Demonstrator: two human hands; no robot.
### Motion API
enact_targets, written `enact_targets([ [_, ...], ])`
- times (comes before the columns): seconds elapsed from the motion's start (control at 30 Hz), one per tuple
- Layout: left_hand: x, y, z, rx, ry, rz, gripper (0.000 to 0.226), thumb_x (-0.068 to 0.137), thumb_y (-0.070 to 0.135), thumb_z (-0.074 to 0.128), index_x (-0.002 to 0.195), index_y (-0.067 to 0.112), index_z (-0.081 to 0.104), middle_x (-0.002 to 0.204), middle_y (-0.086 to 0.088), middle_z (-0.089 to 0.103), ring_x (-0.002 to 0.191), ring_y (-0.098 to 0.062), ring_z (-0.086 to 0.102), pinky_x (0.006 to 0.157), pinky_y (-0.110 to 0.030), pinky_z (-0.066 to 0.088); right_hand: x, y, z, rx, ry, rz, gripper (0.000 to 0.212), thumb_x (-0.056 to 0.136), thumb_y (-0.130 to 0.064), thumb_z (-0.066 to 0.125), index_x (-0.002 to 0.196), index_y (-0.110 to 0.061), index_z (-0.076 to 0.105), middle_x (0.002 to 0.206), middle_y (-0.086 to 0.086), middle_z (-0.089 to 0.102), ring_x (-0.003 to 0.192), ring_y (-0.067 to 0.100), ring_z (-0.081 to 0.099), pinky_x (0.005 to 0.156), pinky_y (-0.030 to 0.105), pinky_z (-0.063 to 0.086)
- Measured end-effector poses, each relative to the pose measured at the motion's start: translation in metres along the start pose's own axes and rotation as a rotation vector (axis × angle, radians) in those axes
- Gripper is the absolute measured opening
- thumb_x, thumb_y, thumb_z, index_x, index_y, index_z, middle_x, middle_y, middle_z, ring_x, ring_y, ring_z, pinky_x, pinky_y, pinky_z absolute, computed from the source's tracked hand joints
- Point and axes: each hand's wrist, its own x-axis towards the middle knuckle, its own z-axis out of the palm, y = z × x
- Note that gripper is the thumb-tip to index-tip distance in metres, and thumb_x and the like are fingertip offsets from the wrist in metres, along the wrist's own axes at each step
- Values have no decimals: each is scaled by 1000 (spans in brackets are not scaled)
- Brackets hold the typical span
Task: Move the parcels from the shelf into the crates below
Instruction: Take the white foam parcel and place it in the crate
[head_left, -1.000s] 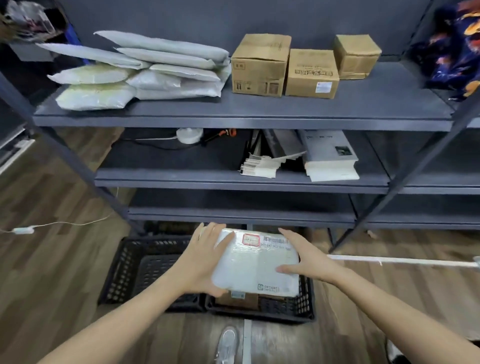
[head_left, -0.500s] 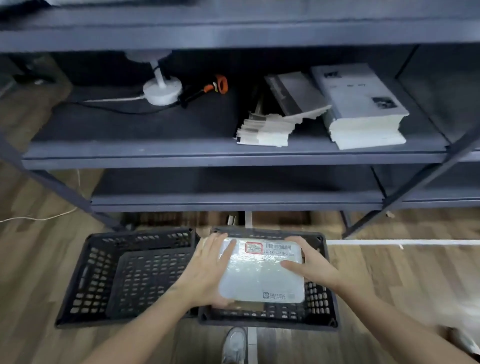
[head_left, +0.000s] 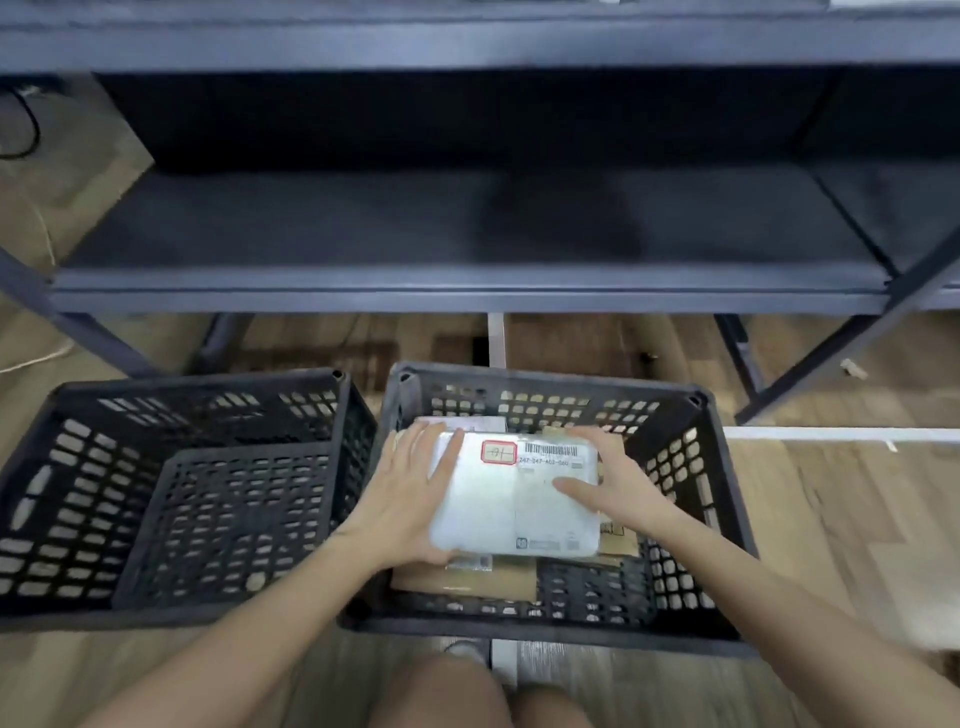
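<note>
While it is gripped at both short ends, a white parcel (head_left: 514, 509) is held inside the right crate (head_left: 719, 483).

The parcel's left edge is clasped by the left hand (head_left: 410, 499), fingers laid over the top and thumb curled under the near corner. The right edge is clasped by the right hand (head_left: 610, 483), its thumb stretched across the top face. A red-framed label and a barcode are seen on the parcel's far side. Brown cardboard parcels (head_left: 493, 579) are seen directly beneath it; whether it rests on them cannot be told. The left crate (head_left: 57, 467) is set just beside the right one, both on the wooden floor (head_left: 831, 519) before the dark shelf (head_left: 467, 299).
</note>
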Motion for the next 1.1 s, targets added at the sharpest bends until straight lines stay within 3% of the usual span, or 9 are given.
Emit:
enact_targets([
  [0.17, -3, 5, 56, 40, -12, -54, 141, 36, 69, 75, 142, 4, 9, 134, -26, 27, 123, -50, 31, 94, -67, 38, 20, 37, 36, -60, 22, -47, 53, 87, -20, 65, 132, -20, 36, 109, -4, 58, 104, 17, 59, 85, 32, 52],
  [0.3, -2, 14, 65, 90, -60, -189, 152, 20, 68, 82, 141, 1, 20, 130, -28, 35, 120, -49, 36, 88, -73, 37, 32, 52, 53, -22, 47, -91, 58, 87, -19, 65, 135, -21, 33, 120, 3, 60, 105, 20, 60, 86, 36, 53],
  [0.43, 0, 20, 68, 153, -79, -234, 155, 34, 68, 83, 143, 8, -10, 141, -32, 25, 130, -50, 28, 104, -70, 24, 36, 59, 63, -12, 83, -128, 57, 87, -17, 65, 133, -20, 33, 109, -3, 53, 96, 16, 57, 79, 29, 51],
  [0.63, -5, 19, 88, 91, -58, -227, 140, 18, 66, 84, 133, 2, 35, 115, -20, 57, 107, -40, 51, 72, -51, 56, 33, 82, 82, -56, 85, -128, 53, 79, -13, 72, 117, -21, 36, 117, 2, 53, 99, 16, 57, 69, 15, 50],
  [0.73, -6, 25, 93, 71, 11, -231, 121, 14, 51, 91, 121, 15, 47, 110, -8, 54, 99, -30, 41, 56, -43, 55, 34, 92, 92, -109, 57, -90, 71, 73, -21, 79, 129, -20, 35, 131, 7, 37, 100, 16, 51, 85, 20, 46],
  [0.83, -8, 28, 99, 91, 57, -248, 113, 15, 44, 93, 116, 19, 49, 109, -5, 47, 92, -28, 42, 62, -48, 54, 36, 94, 94, -164, 15, -87, 96, 71, -30, 81, 146, -21, 23, 143, 10, 24, 116, 23, 49, 102, 25, 37],
  [0.93, -11, 30, 97, 176, 30, -273, 100, 14, 44, 92, 105, 18, 63, 94, -5, 59, 79, -29, 57, 76, -59, 51, 37, 93, 96, -274, -48, -112, 106, 72, -34, 80, 151, -22, 10, 148, 11, 13, 121, 25, 47, 106, 25, 33],
  [1.0, -8, 33, 89, 225, -53, -228, 88, 22, 49, 91, 99, 17, 65, 90, -4, 60, 78, -28, 60, 80, -52, 50, 38, 95, 99, -384, -91, -126, 111, 72, -36, 80, 152, -24, 3, 151, 9, 3, 118, 25, 50, 106, 27, 37],
  [1.1, -2, 38, 90, 228, -230, -119, 71, 68, 46, 75, 122, 13, 43, 117, -5, 50, 104, -27, 54, 85, -40, 40, 34, 102, 107, -595, -176, -144, 112, 76, -32, 77, 151, -30, -5, 153, 6, -12, 91, 22, 60, 95, 32, 48],
])
